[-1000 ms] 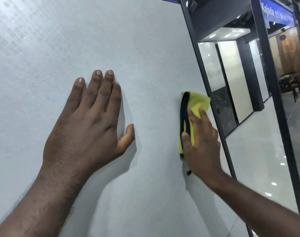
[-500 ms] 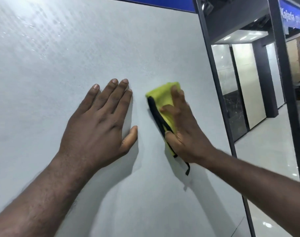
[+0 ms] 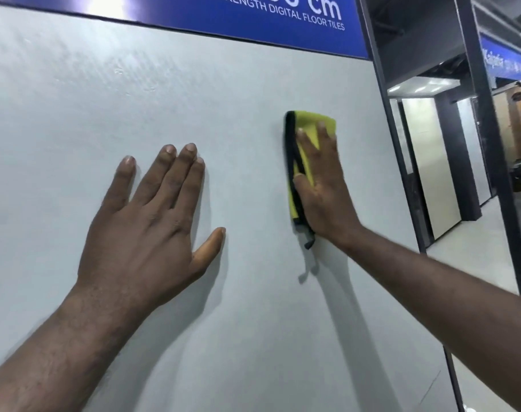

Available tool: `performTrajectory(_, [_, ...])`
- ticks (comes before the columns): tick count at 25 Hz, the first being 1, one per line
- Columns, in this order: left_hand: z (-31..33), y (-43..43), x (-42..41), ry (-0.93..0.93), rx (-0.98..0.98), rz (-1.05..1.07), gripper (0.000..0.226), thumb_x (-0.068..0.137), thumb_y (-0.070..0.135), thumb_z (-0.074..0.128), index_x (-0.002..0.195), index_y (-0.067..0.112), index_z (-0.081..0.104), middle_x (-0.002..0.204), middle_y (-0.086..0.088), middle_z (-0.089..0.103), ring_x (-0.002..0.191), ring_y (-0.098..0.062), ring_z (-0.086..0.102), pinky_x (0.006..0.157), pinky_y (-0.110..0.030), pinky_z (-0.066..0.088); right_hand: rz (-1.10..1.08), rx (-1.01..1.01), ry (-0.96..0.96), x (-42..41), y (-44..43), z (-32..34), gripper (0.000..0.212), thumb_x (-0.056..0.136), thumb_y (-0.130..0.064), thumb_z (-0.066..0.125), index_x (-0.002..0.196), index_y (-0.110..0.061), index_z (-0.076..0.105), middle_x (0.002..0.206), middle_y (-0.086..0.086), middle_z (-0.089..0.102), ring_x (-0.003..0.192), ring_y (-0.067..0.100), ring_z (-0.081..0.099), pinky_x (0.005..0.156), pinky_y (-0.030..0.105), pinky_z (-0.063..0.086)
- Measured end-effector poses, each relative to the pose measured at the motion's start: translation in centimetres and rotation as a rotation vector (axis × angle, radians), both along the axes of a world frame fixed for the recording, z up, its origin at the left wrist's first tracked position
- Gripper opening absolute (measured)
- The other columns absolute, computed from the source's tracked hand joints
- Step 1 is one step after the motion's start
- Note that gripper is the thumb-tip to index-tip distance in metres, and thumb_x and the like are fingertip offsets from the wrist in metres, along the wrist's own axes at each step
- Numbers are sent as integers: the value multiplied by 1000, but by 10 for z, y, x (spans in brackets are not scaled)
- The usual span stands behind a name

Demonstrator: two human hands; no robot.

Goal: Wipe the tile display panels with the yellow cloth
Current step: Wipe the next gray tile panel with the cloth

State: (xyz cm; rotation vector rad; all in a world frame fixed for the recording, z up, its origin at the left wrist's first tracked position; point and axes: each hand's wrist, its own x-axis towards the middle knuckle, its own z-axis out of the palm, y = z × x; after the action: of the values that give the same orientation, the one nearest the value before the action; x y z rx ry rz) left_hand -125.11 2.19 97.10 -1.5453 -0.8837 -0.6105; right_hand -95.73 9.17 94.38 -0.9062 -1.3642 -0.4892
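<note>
A large pale grey tile panel (image 3: 194,84) fills most of the view. My right hand (image 3: 321,185) presses a folded yellow cloth (image 3: 308,129) with a black edge flat against the panel, fingers straight over the cloth. The cloth's top and left edge show beyond my fingers; a small black tag hangs below my palm. My left hand (image 3: 152,224) rests flat on the panel to the left of the cloth, fingers spread, holding nothing.
A blue sign (image 3: 253,16) with white lettering runs along the panel's top. A dark metal frame post (image 3: 393,138) borders the panel on the right. Beyond it stand more tile panels (image 3: 428,162), another post (image 3: 491,144) and a glossy floor (image 3: 479,263).
My right hand slid the cloth left toward my left hand, then back right and upward on the panel. My left hand stayed flat. The view tilted up, showing the blue sign.
</note>
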Motion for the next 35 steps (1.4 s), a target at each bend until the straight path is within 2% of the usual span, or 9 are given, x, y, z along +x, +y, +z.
performTrajectory(3, [-5, -11, -35, -14, -7, 18, 92, 103, 65, 34, 171, 4, 21, 180, -11, 15, 167, -28, 16, 135, -58, 9, -44, -124, 174, -31, -17, -72, 73, 99, -32, 37, 169, -34, 15, 179, -4, -6, 164, 15, -12, 133, 51, 6])
performTrajectory(8, [-16, -15, -45, 33, -1, 54, 89, 107, 60, 22, 171, -1, 10, 181, -18, 5, 168, -33, 7, 134, -60, 7, 1, -2, -271, -91, -38, -33, 71, 106, -25, 48, 169, -27, 17, 178, 1, -7, 164, 24, -12, 132, 50, 1])
performTrajectory(11, [-20, -15, -45, 16, 2, 52, 89, 108, 60, 16, 172, -1, 5, 181, -18, 1, 169, -33, 3, 134, -59, 4, -42, 35, 14, -56, -19, -2, 68, 102, -30, 46, 167, -24, 28, 178, 6, 6, 165, 23, 2, 134, 44, 7])
performTrajectory(14, [-19, -17, -47, 23, -18, 43, 91, 106, 62, 12, 172, -1, 2, 181, -18, -2, 169, -33, 1, 134, -59, 2, -7, -203, 452, -59, -22, -85, 70, 101, -43, 38, 169, -32, 22, 179, -2, 2, 165, 18, 0, 132, 50, 12])
performTrajectory(19, [-28, -11, -49, 201, -20, 24, 88, 108, 62, 10, 172, 2, 1, 181, -15, -2, 169, -29, 2, 136, -54, 4, 39, -39, -27, -80, -31, -97, 62, 111, -27, 46, 169, -24, 23, 178, -7, -3, 164, 15, -8, 134, 38, 4])
performTrajectory(24, [-30, -11, -50, 261, -79, -35, 88, 108, 62, 21, 173, 4, 10, 181, -13, 5, 169, -28, 8, 136, -54, 10, 24, -230, 687, -64, -17, -146, 67, 102, -39, 40, 167, -32, 27, 178, -2, 5, 164, 13, -1, 133, 49, 8])
performTrajectory(29, [-29, -9, -49, 291, -119, -94, 85, 108, 60, 31, 173, 6, 17, 181, -10, 13, 168, -27, 15, 136, -54, 14, 56, -47, 14, -76, -29, -135, 63, 109, -23, 49, 168, -24, 27, 178, -4, 0, 165, 17, -6, 134, 42, 4])
performTrajectory(33, [-31, -2, -51, 290, -79, -88, 87, 107, 61, 36, 172, 6, 20, 180, -11, 18, 167, -27, 18, 135, -54, 15, 28, -152, 526, -58, -16, -158, 63, 108, -37, 43, 168, -34, 25, 178, -10, 0, 163, 8, -4, 132, 54, 10])
performTrajectory(35, [-31, -3, -51, 291, -71, -76, 86, 108, 61, 37, 172, 6, 21, 180, -12, 19, 167, -28, 19, 135, -55, 17, -14, -186, 390, -94, -31, -178, 64, 109, -37, 41, 169, -30, 21, 179, -7, -5, 164, 14, -8, 132, 55, 7])
